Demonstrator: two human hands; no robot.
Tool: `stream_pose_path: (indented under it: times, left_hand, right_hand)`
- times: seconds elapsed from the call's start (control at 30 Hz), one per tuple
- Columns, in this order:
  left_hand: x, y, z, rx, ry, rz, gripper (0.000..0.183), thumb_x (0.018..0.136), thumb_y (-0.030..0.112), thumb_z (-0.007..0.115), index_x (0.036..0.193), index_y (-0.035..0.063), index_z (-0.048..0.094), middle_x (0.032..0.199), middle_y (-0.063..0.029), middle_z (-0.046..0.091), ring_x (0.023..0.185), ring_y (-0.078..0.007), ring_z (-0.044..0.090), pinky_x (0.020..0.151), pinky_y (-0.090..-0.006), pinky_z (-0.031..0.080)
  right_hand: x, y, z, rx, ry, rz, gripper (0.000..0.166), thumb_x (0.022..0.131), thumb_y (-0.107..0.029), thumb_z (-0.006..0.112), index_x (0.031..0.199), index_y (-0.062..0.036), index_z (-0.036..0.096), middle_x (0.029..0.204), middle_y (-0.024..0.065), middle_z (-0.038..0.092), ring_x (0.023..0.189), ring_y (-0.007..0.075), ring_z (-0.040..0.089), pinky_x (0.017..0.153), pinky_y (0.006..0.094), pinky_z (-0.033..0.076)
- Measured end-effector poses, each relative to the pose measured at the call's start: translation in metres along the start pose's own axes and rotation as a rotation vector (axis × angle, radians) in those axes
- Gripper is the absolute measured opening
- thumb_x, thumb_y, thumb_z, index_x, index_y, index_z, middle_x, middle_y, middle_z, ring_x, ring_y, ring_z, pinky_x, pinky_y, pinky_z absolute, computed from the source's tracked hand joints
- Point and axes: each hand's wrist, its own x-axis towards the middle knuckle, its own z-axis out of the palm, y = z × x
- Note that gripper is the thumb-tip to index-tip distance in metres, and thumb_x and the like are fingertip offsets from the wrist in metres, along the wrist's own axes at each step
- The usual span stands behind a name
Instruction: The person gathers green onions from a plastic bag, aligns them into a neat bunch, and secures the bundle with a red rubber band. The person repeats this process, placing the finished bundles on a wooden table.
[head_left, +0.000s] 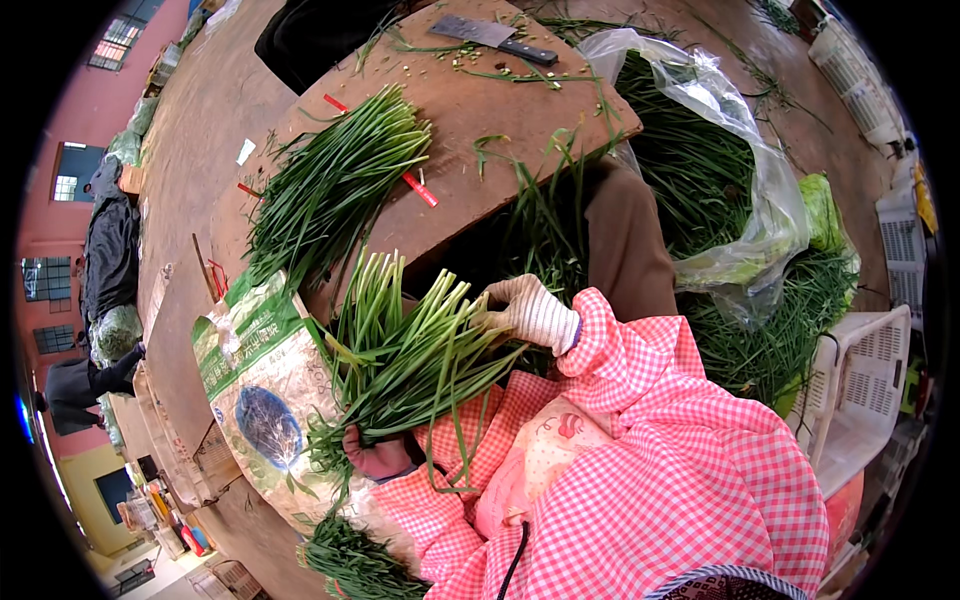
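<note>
A loose bunch of garlic chives (420, 367) lies across my lap, pale cut ends pointing up and away. My left hand (366, 453) holds it from below near the leafy end, its fingers partly hidden by leaves. My right hand (529, 311), in a whitish knit glove, pinches stems at the bunch's right side. Beyond them, a larger pile of chives (345, 165) rests on a brown board (480, 172), over red printed tie strips (420, 189). A cleaver (491, 39) with a black handle lies on the board's far part, among trimmings.
To the right, chives fill a clear plastic bag (772, 217); more chives (757, 345) lie beside it. A white plastic crate (855, 390) stands behind. A printed woven sack (262, 405) lies left, near bundled chives (360, 559). A person (75, 394) bends at far left.
</note>
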Motion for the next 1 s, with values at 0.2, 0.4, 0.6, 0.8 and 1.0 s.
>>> stream_pose_path:
  times: [0.2,0.4,0.6,0.8,1.0]
  left_hand:
    - [0.002,-0.005,0.019,-0.061,0.255,-0.088,0.033,0.085,0.005,0.048,0.116,0.0053,0.055,0.127,-0.0109,0.054,0.119,-0.023,0.047,0.102,-0.0403,0.036]
    - [-0.002,0.004,-0.003,-0.104,0.187,-0.094,0.033,0.084,0.003,0.048,0.117,0.0043,0.054,0.128,-0.012,0.053,0.12,-0.0243,0.046,0.105,-0.0415,0.034]
    - [-0.006,0.008,-0.017,-0.055,0.148,-0.039,0.035,0.087,0.003,0.045,0.121,0.0029,0.052,0.13,-0.0122,0.052,0.12,-0.0231,0.047,0.102,-0.0394,0.038]
    - [-0.012,0.012,-0.027,0.001,0.284,0.002,0.036,0.087,0.008,0.046,0.122,0.0033,0.052,0.13,-0.017,0.05,0.121,-0.0303,0.046,0.105,-0.0477,0.034]
    - [-0.004,0.004,-0.002,0.009,0.411,0.0,0.032,0.079,0.007,0.052,0.109,0.0051,0.062,0.118,-0.0139,0.06,0.114,-0.029,0.052,0.101,-0.0498,0.035]
  right_hand:
    - [0.011,0.007,-0.015,-0.307,-0.07,0.002,0.027,0.077,-0.027,0.07,0.085,-0.0009,0.069,0.065,0.008,0.064,0.058,0.0112,0.057,0.059,0.0289,0.049]
    - [0.004,-0.006,-0.07,-0.554,-0.054,-0.118,0.025,0.074,-0.026,0.067,0.083,-0.0025,0.068,0.07,0.0127,0.065,0.068,0.0203,0.063,0.067,0.0327,0.05]
    - [0.01,-0.029,-0.131,-1.015,0.319,-0.158,0.029,0.078,-0.031,0.064,0.087,-0.0042,0.066,0.078,0.0167,0.064,0.078,0.0311,0.063,0.07,0.0391,0.05]
    - [0.021,-0.047,-0.044,-0.915,-0.265,-0.213,0.049,0.076,-0.041,0.066,0.109,-0.0051,0.063,0.09,0.0206,0.065,0.084,0.0336,0.063,0.073,0.0371,0.05]
    - [0.033,0.007,-0.005,-0.411,-0.207,-0.15,0.022,0.079,-0.023,0.064,0.093,-0.0065,0.07,0.07,0.0107,0.066,0.058,0.0165,0.058,0.058,0.031,0.049]
